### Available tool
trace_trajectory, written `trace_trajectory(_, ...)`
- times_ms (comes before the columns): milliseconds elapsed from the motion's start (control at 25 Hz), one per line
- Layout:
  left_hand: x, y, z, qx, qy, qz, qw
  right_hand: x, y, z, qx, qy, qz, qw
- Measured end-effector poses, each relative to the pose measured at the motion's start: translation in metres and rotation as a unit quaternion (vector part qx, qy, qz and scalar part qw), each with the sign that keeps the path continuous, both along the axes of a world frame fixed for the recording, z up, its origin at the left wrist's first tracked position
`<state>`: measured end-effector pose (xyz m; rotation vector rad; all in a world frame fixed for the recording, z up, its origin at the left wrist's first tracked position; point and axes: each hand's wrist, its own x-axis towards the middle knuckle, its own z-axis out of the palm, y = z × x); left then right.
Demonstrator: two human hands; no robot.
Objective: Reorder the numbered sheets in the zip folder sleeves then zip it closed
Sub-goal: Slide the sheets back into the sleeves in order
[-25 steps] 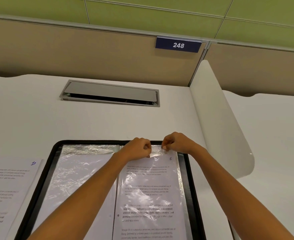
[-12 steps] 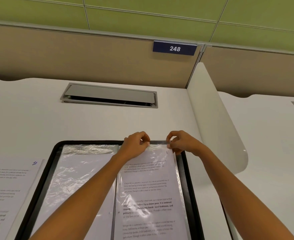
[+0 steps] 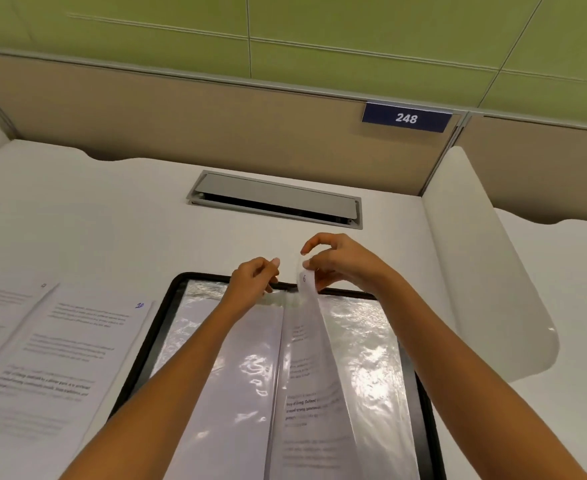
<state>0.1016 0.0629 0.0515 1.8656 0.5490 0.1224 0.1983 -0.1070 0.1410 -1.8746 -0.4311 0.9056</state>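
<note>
A black zip folder (image 3: pixel 162 308) lies open on the white desk, its clear plastic sleeves (image 3: pixel 364 344) spread to both sides. One sleeve holding the printed sheet marked 6 (image 3: pixel 311 375) stands lifted near the spine. My right hand (image 3: pixel 340 263) pinches the top corner of that sleeve and sheet. My left hand (image 3: pixel 254 278) pinches the sleeve's top edge just left of it, over the folder's upper rim.
Loose printed sheets (image 3: pixel 60 362) lie on the desk left of the folder, the top one marked 10. A grey cable hatch (image 3: pixel 274 199) sits behind the folder. A white curved divider (image 3: pixel 486 271) rises on the right, below a 248 sign (image 3: pixel 406 117).
The sleeve with sheet 6 lay flat on the right side; now my right hand has raised its top corner and swung it toward the spine. The view has shifted left.
</note>
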Motion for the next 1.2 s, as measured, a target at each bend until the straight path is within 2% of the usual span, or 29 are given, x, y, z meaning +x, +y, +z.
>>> trace_trajectory(240, -0.052, 0.053, 0.011, -0.186, 0.097, 0.007, 0.978, -0.042, 0.093, -0.012, 0.042, 0.022, -0.035, 0.998)
trace_trajectory(440, -0.081, 0.102, -0.003, -0.294, 0.067, -0.01, 0.953, -0.07, 0.15, -0.042, 0.056, 0.071, -0.063, 0.994)
trace_trajectory(560, -0.089, 0.122, -0.007, -0.182, 0.082, -0.012, 0.98, -0.082, 0.168, -0.055, 0.067, 0.074, -0.076, 0.992)
trace_trajectory(640, -0.09, 0.134, -0.015, -0.149, 0.101, -0.002, 0.984, -0.085, 0.171, -0.062, 0.062, 0.055, -0.129, 0.988)
trace_trajectory(760, -0.087, 0.149, -0.032, -0.13, 0.123, 0.013, 0.984, -0.089, 0.165, -0.081, -0.001, -0.042, -0.189, 0.981)
trace_trajectory(880, -0.082, 0.158, -0.044, -0.082, 0.121, 0.039, 0.988, -0.103, 0.156, -0.102, -0.106, -0.172, -0.174, 0.964)
trace_trajectory(1080, -0.071, 0.165, -0.055, -0.024, 0.107, 0.031, 0.993, -0.133, 0.154, -0.129, -0.193, -0.24, -0.112, 0.945)
trace_trajectory(1200, -0.067, 0.165, -0.057, 0.056, 0.118, 0.032, 0.991, -0.139, 0.158, -0.132, -0.205, -0.252, -0.093, 0.941)
